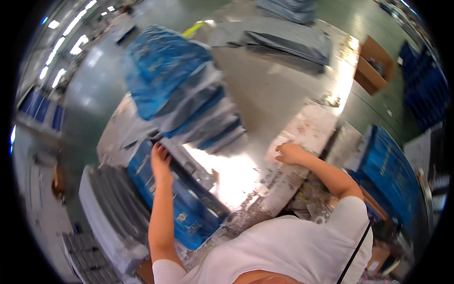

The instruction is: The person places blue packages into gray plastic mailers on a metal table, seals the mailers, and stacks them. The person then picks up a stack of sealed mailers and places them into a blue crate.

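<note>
My left hand (161, 163) lies on the far end of a blue plastic package (191, 213) with pale printing, its fingers spread and a little bent. This package rests along the left front of the worktable (265, 90); a clear plastic film (201, 177) lies at its right side. My right hand (289, 154) is over the table's worn right edge, fingers loosely curled and apart, nothing in them. Beyond my left hand rises a leaning stack of blue and grey plastic packages (179, 90), blurred. Whether my left fingertips pinch the package's edge is hard to see.
Flat grey plastic bags (283, 40) lie at the table's far side, with a grey stack (288, 9) behind. Left of the table stands a pile of grey packages (113, 208). To the right are a blue package (388, 170), an open cardboard box (373, 66) and blue crates (423, 85).
</note>
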Action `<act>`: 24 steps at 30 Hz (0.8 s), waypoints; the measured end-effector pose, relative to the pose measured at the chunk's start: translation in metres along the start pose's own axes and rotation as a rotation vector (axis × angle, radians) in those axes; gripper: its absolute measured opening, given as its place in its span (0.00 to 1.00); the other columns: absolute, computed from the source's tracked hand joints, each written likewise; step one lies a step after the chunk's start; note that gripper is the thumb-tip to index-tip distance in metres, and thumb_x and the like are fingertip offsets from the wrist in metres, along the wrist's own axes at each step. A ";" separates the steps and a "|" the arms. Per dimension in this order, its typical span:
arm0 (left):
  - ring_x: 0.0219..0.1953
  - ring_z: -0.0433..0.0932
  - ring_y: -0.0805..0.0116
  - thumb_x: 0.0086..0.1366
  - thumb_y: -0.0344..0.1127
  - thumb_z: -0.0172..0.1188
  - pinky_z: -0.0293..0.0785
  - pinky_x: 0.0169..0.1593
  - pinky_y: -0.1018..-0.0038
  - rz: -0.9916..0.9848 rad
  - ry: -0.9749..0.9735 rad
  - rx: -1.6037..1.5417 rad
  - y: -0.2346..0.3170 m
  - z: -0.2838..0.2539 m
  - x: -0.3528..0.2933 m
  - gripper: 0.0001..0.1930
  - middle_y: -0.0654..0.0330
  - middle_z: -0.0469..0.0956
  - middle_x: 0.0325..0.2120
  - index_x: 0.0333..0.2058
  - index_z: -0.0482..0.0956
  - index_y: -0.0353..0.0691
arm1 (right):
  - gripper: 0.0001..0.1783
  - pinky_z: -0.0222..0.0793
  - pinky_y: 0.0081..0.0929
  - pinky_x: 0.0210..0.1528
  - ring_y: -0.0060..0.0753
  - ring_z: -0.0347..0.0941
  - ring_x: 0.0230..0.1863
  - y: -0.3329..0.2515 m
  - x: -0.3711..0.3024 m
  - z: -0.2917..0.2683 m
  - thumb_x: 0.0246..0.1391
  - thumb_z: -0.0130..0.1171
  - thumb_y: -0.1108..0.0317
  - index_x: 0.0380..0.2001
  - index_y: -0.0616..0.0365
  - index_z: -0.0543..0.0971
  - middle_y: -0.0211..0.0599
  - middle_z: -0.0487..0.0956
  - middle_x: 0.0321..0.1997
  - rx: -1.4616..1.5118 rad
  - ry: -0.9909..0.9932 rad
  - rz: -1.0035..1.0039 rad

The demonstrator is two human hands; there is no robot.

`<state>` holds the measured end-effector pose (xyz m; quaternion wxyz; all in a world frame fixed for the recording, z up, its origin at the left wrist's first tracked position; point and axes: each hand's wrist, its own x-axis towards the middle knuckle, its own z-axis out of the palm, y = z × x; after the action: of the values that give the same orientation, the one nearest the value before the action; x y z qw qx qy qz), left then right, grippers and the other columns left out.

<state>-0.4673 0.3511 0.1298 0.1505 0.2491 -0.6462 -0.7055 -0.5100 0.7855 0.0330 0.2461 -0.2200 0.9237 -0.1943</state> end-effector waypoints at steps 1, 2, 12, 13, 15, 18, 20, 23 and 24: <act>0.53 0.62 0.66 0.63 0.50 0.44 0.55 0.55 0.66 0.003 -0.028 0.002 -0.003 0.004 -0.017 0.24 0.59 0.65 0.50 0.54 0.61 0.44 | 0.20 0.70 0.38 0.35 0.46 0.74 0.36 0.007 -0.022 0.001 0.39 0.60 0.56 0.34 0.59 0.78 0.48 0.77 0.35 -0.250 -0.028 0.011; 0.52 0.64 0.66 0.62 0.46 0.46 0.57 0.53 0.68 0.009 -0.059 0.065 -0.008 0.002 -0.028 0.23 0.58 0.65 0.50 0.54 0.62 0.42 | 0.19 0.70 0.38 0.31 0.44 0.75 0.33 0.014 -0.040 0.004 0.36 0.61 0.56 0.31 0.58 0.79 0.46 0.77 0.34 -0.403 -0.077 0.023; 0.37 0.72 0.73 0.61 0.30 0.48 0.67 0.41 0.79 -0.160 -0.562 0.293 -0.081 0.011 -0.134 0.09 0.60 0.75 0.35 0.39 0.73 0.36 | 0.28 0.57 0.28 0.18 0.25 0.72 0.25 0.093 -0.201 -0.025 0.31 0.62 0.61 0.41 0.59 0.74 0.30 0.75 0.34 -1.211 -0.306 0.384; 0.37 0.73 0.72 0.61 0.30 0.48 0.68 0.41 0.79 -0.186 -0.600 0.262 -0.087 0.009 -0.143 0.10 0.60 0.75 0.35 0.39 0.72 0.35 | 0.25 0.58 0.29 0.18 0.27 0.73 0.25 0.099 -0.205 -0.023 0.33 0.61 0.62 0.40 0.58 0.74 0.31 0.76 0.33 -1.198 -0.298 0.413; 0.36 0.74 0.72 0.61 0.29 0.48 0.69 0.41 0.78 -0.231 -0.634 0.201 -0.095 0.004 -0.158 0.10 0.58 0.75 0.34 0.39 0.72 0.33 | 0.20 0.59 0.32 0.17 0.30 0.74 0.25 0.107 -0.205 -0.026 0.36 0.58 0.64 0.37 0.57 0.74 0.31 0.77 0.31 -1.178 -0.272 0.465; 0.37 0.73 0.71 0.60 0.26 0.47 0.67 0.42 0.77 -0.330 -0.609 0.138 -0.094 -0.004 -0.178 0.10 0.57 0.75 0.35 0.40 0.72 0.32 | 0.13 0.61 0.40 0.19 0.40 0.75 0.25 0.117 -0.191 -0.031 0.39 0.54 0.67 0.33 0.55 0.74 0.36 0.78 0.28 -0.739 -0.128 0.482; 0.37 0.73 0.71 0.60 0.26 0.47 0.68 0.42 0.78 -0.358 -0.595 0.091 -0.099 -0.015 -0.187 0.10 0.57 0.75 0.35 0.40 0.72 0.32 | 0.08 0.64 0.43 0.22 0.45 0.74 0.27 0.122 -0.186 -0.047 0.41 0.52 0.68 0.30 0.53 0.74 0.39 0.78 0.27 -0.609 -0.041 0.479; 0.37 0.73 0.71 0.60 0.26 0.47 0.68 0.42 0.78 -0.434 -0.517 0.066 -0.089 -0.019 -0.202 0.10 0.57 0.76 0.35 0.40 0.72 0.31 | 0.06 0.66 0.43 0.27 0.48 0.73 0.29 0.113 -0.159 -0.078 0.42 0.50 0.69 0.27 0.51 0.74 0.41 0.77 0.26 -0.429 0.059 0.405; 0.37 0.74 0.70 0.60 0.26 0.46 0.68 0.42 0.78 -0.415 -0.526 0.060 -0.084 -0.016 -0.205 0.10 0.56 0.76 0.35 0.40 0.72 0.31 | 0.06 0.67 0.43 0.28 0.47 0.73 0.30 0.108 -0.151 -0.090 0.42 0.49 0.69 0.26 0.51 0.74 0.41 0.77 0.25 -0.369 0.089 0.373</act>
<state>-0.2795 0.4573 0.0785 -0.1755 0.1890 -0.6189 -0.7419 -0.4745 0.9729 0.1106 0.1925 -0.0785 0.9780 0.0164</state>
